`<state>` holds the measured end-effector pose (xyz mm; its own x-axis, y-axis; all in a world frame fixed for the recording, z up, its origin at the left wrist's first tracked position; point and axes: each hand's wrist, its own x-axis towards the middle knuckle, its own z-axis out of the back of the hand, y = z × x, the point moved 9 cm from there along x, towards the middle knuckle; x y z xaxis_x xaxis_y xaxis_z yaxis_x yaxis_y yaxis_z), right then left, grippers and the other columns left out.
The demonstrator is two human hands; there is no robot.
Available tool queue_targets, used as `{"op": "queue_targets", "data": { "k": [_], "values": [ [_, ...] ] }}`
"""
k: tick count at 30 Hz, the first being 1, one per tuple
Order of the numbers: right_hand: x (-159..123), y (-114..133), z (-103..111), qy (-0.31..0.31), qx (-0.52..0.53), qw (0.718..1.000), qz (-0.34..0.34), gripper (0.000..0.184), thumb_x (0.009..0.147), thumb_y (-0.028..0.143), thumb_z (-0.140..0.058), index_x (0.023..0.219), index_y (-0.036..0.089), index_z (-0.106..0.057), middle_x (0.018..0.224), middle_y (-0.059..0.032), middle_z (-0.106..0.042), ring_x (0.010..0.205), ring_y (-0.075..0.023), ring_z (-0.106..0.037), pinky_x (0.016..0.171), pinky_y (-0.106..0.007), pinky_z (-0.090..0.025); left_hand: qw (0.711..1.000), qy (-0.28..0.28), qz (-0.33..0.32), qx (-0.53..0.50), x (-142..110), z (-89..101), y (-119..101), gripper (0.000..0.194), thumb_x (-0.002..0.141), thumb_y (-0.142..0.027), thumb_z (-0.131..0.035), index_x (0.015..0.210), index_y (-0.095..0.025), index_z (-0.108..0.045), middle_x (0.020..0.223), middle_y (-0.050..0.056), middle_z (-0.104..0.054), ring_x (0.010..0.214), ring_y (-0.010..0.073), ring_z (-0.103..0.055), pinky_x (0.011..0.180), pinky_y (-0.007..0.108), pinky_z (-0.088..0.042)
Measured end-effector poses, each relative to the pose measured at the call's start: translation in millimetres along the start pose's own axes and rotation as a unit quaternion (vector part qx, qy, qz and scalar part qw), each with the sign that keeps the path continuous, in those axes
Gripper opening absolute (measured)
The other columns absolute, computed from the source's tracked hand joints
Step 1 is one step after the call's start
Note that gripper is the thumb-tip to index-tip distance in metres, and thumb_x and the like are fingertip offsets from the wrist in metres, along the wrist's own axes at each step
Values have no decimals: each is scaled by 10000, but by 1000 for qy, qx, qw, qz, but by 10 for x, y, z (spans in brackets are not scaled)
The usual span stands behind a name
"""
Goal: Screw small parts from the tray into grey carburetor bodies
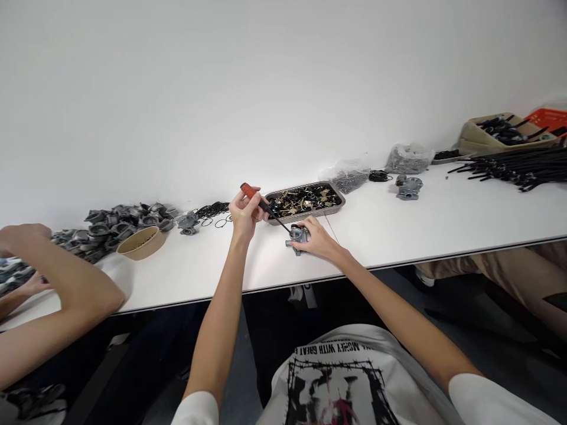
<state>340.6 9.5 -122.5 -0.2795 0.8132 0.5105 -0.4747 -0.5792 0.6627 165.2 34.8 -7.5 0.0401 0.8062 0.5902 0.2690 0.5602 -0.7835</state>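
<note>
My left hand (243, 215) is closed around the red and black handle of a screwdriver (250, 192). The dark shaft slants down to the right, and its tip meets a small grey metal carburetor body (297, 235); whether it sits in a screw is too small to see. With fingers wrapped over its right side, my right hand (318, 237) grips that carburetor body at the white table (266, 265). Just behind both hands lies a metal tray (340, 205) of small black and brass-coloured parts.
Left: piled grey castings (119, 224), a tan bowl (150, 247), a lone carburetor body (188, 223), black rings (215, 209) and a co-worker's arm (75, 283). Right: plastic bags of parts (349, 177), another carburetor body (408, 188), black tubes (509, 165) and a tan bin (472, 139).
</note>
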Motion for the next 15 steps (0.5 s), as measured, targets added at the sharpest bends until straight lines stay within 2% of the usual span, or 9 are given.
{"op": "queue_targets", "data": {
  "k": [7,15],
  "values": [
    [-10,55,24,-15,-18,999,31,548,774,455,-799,1184,187,-552,1152,-105,-510,1142,-291,-528,997,-469,-481,999,12,12,30,4,-66,57,363,749,-398,-830,967,-161,-662,706,16,-697,324,57,-437,354,234,-432],
    [-15,61,28,-16,-19,999,35,540,789,470,-786,1175,181,-545,1148,-106,-508,1144,-289,-523,988,-455,-479,999,18,13,33,14,-95,95,382,723,-403,-851,958,-164,-667,715,20,-697,324,63,-448,336,238,-421]
  ]
}}
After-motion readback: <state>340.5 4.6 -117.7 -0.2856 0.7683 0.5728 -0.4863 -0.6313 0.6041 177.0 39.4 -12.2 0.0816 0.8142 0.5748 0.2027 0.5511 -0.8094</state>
